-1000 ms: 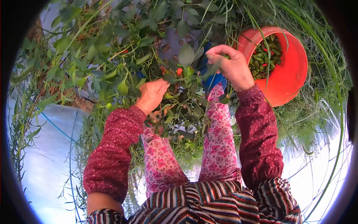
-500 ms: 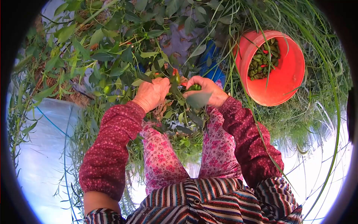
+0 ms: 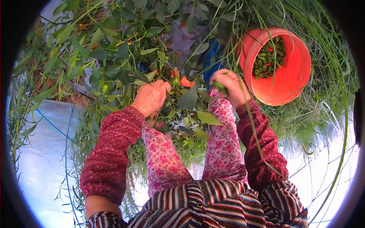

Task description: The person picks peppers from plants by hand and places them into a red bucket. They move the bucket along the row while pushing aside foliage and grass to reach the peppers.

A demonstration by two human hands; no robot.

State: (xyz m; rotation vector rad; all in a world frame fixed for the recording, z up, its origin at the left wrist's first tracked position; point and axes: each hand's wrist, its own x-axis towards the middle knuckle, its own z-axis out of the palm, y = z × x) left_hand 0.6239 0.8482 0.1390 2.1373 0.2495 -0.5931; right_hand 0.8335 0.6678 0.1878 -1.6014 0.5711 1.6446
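My left hand [image 3: 151, 98] is closed on the pepper plant, its fingertips pinching something I cannot make out among the leaves. Just right of those fingertips hang a green pepper [image 3: 175, 80] and a red-orange pepper [image 3: 186, 82]. Curled round green peppers [image 3: 219, 87], my right hand [image 3: 232, 86] is clear of the plant, close to the bucket's left side. The red bucket [image 3: 281, 93] lies tilted with its mouth towards me, and many green peppers [image 3: 266, 60] with a few red ones are inside it.
Leafy pepper plants [image 3: 110, 57] spread across the top and left. Long grass blades [image 3: 327, 57] hang round and across the bucket. A blue object [image 3: 213, 57] is partly hidden behind the leaves. Clear plastic sheeting [image 3: 45, 152] covers the lower left. Another green pepper [image 3: 105, 88] hangs further left.
My right hand has moved right, away from the plant and towards the bucket, with green peppers in it. My left hand has shifted slightly left and down. The red-orange pepper shows more fully.
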